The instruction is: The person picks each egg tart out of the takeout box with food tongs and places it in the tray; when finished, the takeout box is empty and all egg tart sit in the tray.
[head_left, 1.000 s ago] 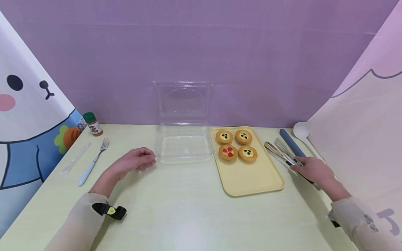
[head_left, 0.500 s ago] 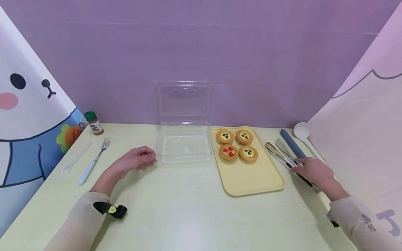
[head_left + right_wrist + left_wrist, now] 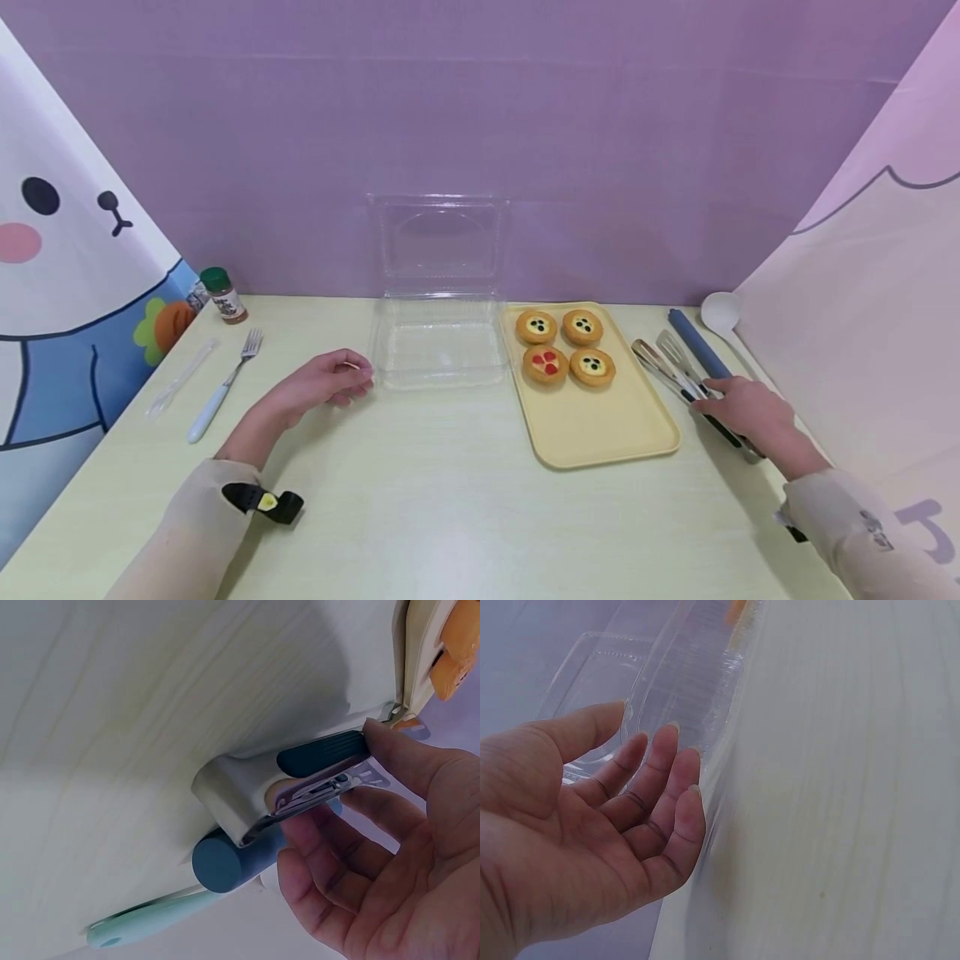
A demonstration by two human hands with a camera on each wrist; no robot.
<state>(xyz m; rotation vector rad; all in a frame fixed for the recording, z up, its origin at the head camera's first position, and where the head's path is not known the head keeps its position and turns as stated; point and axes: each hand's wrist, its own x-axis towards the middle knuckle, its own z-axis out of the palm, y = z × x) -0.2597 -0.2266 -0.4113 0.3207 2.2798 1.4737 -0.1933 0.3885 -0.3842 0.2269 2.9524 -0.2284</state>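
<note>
- little has moved over the last second: the right hand (image 3: 742, 408) has crept slightly along the handle of the metal tongs (image 3: 678, 375), and its fingers now sit further over it; the tongs have not left the table (image 3: 450, 500).
- i'd judge from this that the hand is settling its hold and the tongs are not yet lifted.
- the left hand (image 3: 326, 382) lies where it lay a second ago, at the near left corner of the clear plastic clamshell box (image 3: 438, 342).
- right-hand grip: in the right wrist view the thumb lies on the dark pad of the tongs (image 3: 300, 784) and the fingers (image 3: 337, 847) curl in under them, so the hand is closing round the handle, loosely rather than tight.
- the tongs lie flat at the right of the table, just right of the yellow tray (image 3: 600, 417), with their tips pointing far-left; a blue roll (image 3: 697, 342) lies just beside them on the right, and a white spoon (image 3: 722, 312) beyond that.
- left-hand grip: the palm is relaxed, fingers (image 3: 656, 761) gently bent and holding nothing; the fingertips touch or all but touch the box's rim (image 3: 705, 742), i cannot tell which.
- the box stands open, with its lid upright against the purple wall; four small tarts (image 3: 564, 346) sit at the far end of the tray, just right of it.
</note>
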